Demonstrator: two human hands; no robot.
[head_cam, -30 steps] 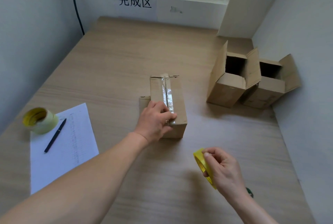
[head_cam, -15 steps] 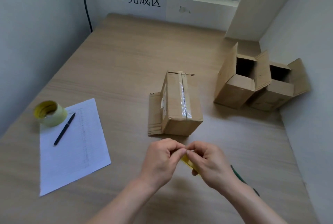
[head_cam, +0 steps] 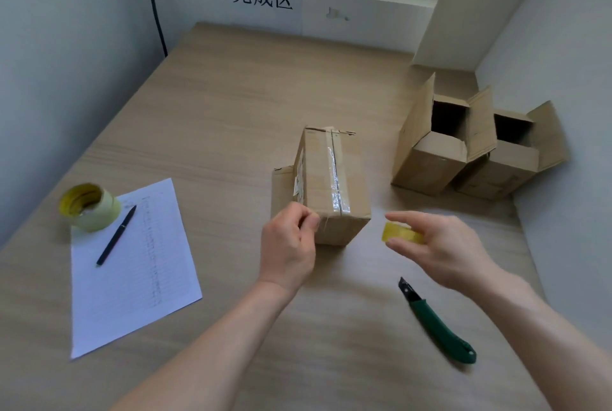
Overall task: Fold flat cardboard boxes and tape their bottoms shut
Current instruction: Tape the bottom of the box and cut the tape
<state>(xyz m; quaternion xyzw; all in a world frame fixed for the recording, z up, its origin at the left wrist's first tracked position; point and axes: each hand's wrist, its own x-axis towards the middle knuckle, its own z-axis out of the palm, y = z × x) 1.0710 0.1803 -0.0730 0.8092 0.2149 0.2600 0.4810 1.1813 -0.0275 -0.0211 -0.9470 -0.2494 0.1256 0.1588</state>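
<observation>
The cardboard box (head_cam: 331, 185) lies at the centre of the frame on the table (head_cam: 215, 112), taped bottom up, and the hands, which met in front of it half a second ago, are now apart. The left hand (head_cam: 288, 251) is at the box's near left corner with thumb and forefinger pinched, on what I cannot tell; the right hand (head_cam: 443, 248), right of centre, grips the yellow tape roll (head_cam: 402, 233), half hidden by fingers. A green knife (head_cam: 437, 321), before mostly covered, now shows at lower right.
</observation>
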